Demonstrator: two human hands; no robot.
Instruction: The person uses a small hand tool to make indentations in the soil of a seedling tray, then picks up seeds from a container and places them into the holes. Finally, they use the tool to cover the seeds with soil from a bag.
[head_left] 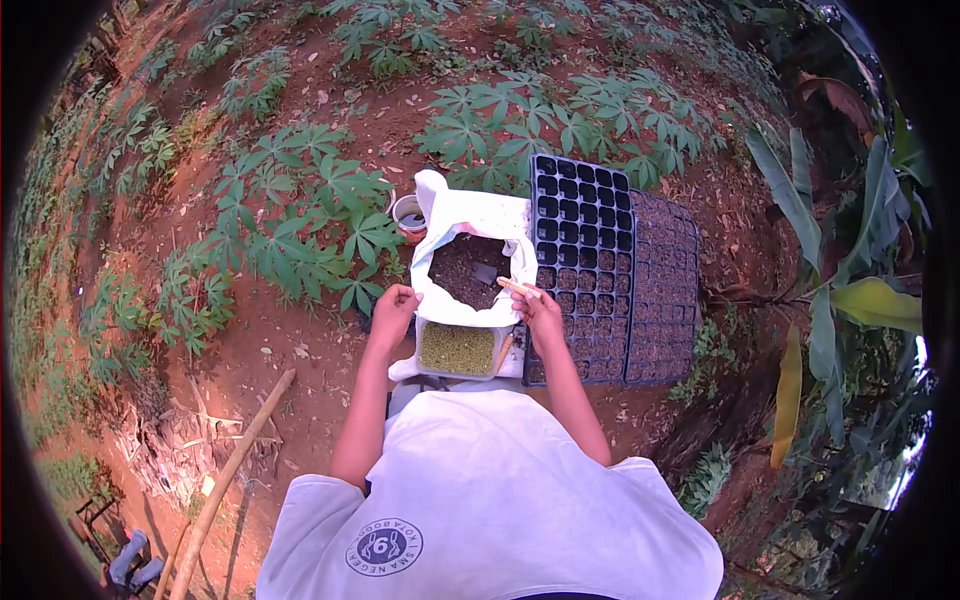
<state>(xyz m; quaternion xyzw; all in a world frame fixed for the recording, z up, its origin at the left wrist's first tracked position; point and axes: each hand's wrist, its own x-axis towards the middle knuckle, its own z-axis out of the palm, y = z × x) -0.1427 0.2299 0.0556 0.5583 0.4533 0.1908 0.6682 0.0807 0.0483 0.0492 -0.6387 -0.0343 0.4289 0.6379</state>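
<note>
A white bag with its mouth rolled back stands in front of me, holding dark soil. My left hand pinches the bag's rim on the left side. In my right hand, at the right side of the rim, is the light wooden handle of a small trowel; its grey blade rests on the soil. Close below the bag, between my forearms, sits a clear container of small green grains. Another wooden-handled tool leans along the container's right side.
Right of the bag lies a black seedling tray, its lower cells soil-filled and upper cells dark. A second soil-filled tray adjoins it. A round can stands behind the bag's left. Leafy plants surround; a wooden pole lies lower left.
</note>
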